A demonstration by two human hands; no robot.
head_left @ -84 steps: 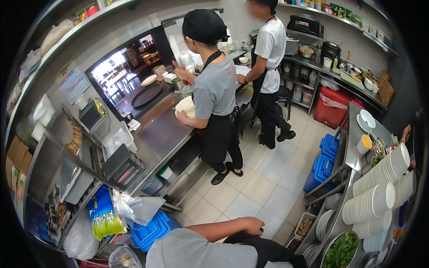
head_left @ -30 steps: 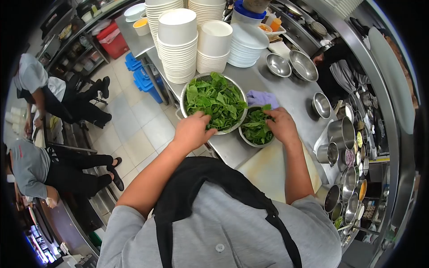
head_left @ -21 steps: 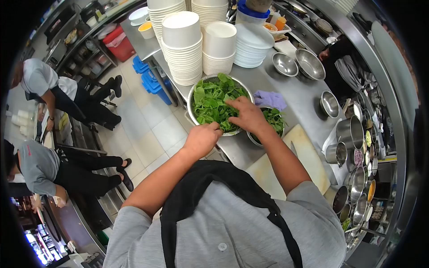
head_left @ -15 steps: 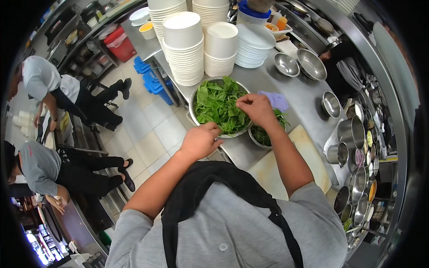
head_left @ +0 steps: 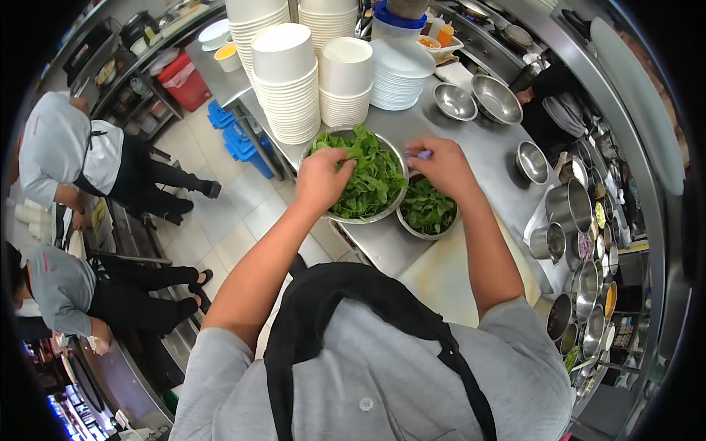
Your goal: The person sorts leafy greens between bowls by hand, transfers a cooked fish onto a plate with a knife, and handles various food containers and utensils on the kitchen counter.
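A large metal bowl [head_left: 403, 187] holds a heap of loose green leaves [head_left: 371, 173]. My left hand [head_left: 321, 178] is over the bowl's left side, its thumb and fingers closed on some of the leaves. Just right of the bowl, my right hand [head_left: 443, 167] is raised with fingers bent together; what they hold, if anything, I cannot make out. A bit of purple cloth [head_left: 423, 155] shows at these fingertips. Below that hand sits a smaller metal bowl [head_left: 429, 237] with more green leaves [head_left: 426, 209].
Stacked white tubs [head_left: 290, 103] and pale lids [head_left: 401, 77] stand behind the bowls. A cutting board [head_left: 456, 283] lies nearest my body. Empty metal bowls [head_left: 497, 101] are at the right. Two co-workers [head_left: 66, 147] stand at a left counter; another person [head_left: 559, 99] is partly visible at the far right.
My left hand has moved up from the large bowl's lower rim into the leaves. My right hand has left the leaves and moved right, uncovering the smaller bowl. The view has shifted slightly.
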